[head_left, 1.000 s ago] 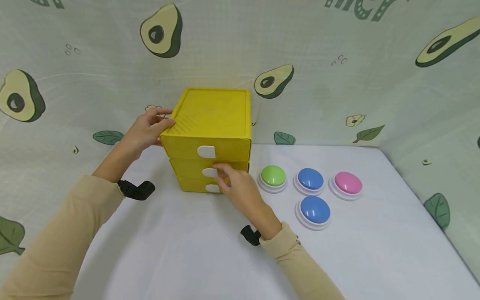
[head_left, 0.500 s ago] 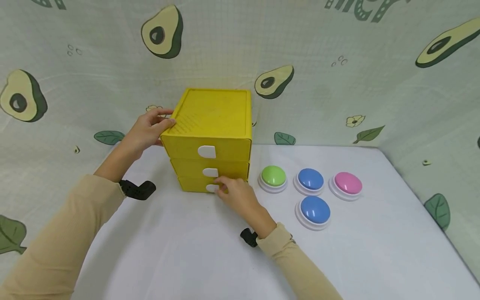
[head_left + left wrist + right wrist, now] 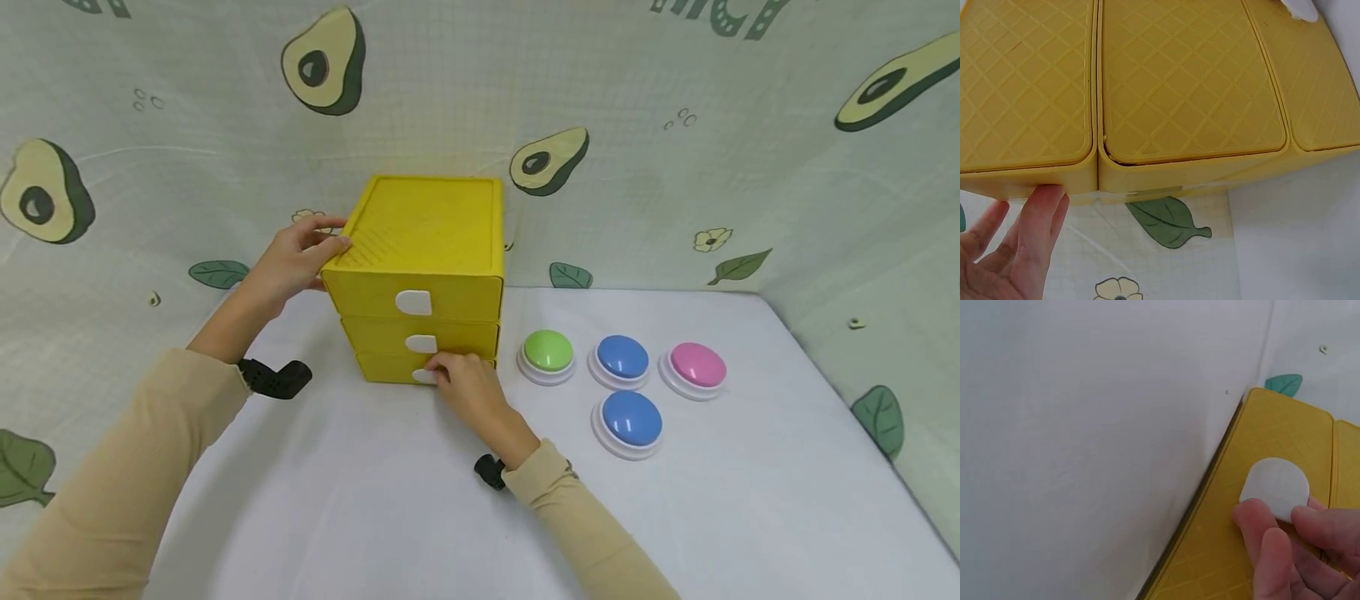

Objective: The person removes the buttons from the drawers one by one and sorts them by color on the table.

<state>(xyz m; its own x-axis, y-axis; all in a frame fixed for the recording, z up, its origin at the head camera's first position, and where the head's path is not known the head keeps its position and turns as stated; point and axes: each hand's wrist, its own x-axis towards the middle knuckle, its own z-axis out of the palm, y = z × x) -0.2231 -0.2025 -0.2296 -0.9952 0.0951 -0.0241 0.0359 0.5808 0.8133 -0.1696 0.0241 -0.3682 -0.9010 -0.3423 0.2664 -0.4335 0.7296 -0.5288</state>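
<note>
Right hand (image 3: pixel 474 390) pinching white tab (image 3: pixel 1277 486), 4 buttons (image 3: pixel 623 357), head view only

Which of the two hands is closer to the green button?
Right. The right hand is just left of the green button, at the white tab of the bottom drawer; the left hand is farther off, touching the upper left edge of the yellow drawer unit.

The right hand (image 3: pixel 1302 559) pinches the white handle (image 3: pixel 1277 485) with thumb and a finger near the corners of its straight edge. The handle sits on a yellow drawer (image 3: pixel 1288 431), textured with crossed lines, with another drawer (image 3: pixel 1349 469) alongside across a seam. A white table (image 3: pixel 1085 450) fills the left; a green leaf print (image 3: pixel 1284 384) shows beyond.
</note>
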